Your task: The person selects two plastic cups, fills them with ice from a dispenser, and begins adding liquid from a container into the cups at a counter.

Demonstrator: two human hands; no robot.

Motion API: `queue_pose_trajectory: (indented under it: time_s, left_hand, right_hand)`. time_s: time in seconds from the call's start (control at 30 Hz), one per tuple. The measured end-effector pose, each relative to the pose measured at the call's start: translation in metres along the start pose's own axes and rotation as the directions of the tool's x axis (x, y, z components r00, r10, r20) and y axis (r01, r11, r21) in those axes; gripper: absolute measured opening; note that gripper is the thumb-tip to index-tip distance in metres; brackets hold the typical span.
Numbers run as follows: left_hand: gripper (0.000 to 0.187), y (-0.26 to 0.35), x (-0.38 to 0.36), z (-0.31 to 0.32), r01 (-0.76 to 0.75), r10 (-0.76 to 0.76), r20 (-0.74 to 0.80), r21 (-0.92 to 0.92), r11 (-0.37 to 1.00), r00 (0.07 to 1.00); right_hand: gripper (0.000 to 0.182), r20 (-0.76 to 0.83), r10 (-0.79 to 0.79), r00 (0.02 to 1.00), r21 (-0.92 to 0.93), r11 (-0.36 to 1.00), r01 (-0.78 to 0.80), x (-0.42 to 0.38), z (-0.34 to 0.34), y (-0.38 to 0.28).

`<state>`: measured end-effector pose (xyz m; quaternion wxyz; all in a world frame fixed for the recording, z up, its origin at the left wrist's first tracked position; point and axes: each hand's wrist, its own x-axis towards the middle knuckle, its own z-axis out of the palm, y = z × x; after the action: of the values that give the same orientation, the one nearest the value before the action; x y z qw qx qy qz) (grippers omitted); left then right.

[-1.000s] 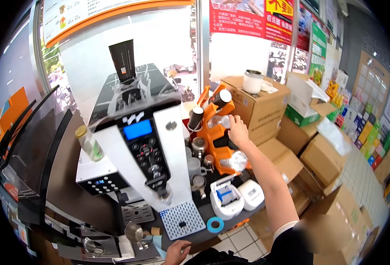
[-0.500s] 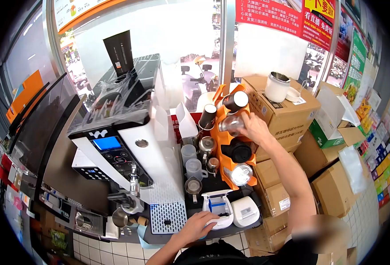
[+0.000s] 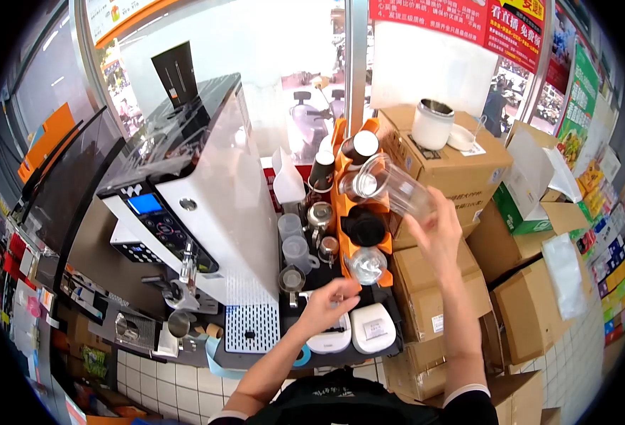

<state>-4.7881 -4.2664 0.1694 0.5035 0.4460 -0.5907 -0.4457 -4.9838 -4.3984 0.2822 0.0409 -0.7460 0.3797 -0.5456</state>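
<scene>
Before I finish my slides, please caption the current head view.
Right hand holds a tilted clear cup near an orange rack.

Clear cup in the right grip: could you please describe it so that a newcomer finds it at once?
Right of the tall white machine stands an orange rack. Above its right side, the person's right grip holds the clear cup, tilted. Another clear vessel sits in the rack's near end; this one is held in the air.

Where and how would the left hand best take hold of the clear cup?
Probably around the clear cup near its rim, from below left: the right hand holds the opposite end, and the tilted cup points its rim leftward, leaving the wall bare.
</scene>
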Motion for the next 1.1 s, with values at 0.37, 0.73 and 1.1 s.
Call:
queue_pose_trajectory:
  time_s: [0.37,0.73,1.1]
  left_hand:
    - [0.067,0.011,-0.017,-0.009,-0.200,-0.201,-0.463,-0.679,0.707,0.863]
    - [0.073,-0.009,-0.072,-0.002,-0.102,-0.268,-0.535,-0.564,0.819,0.801]
    - [0.073,-0.015,-0.096,0.002,-0.097,-0.232,-0.567,-0.490,0.866,0.790]
  right_hand:
    - [0.070,0.286,0.179,0.941,-0.258,0.961,-0.105,-0.129,0.063,0.028]
    - [0.067,0.167,0.042,0.985,-0.310,0.951,0.012,-0.067,0.074,0.035]
    - [0.062,0.172,-0.148,0.974,-0.247,0.951,0.188,0.023,0.105,0.041]
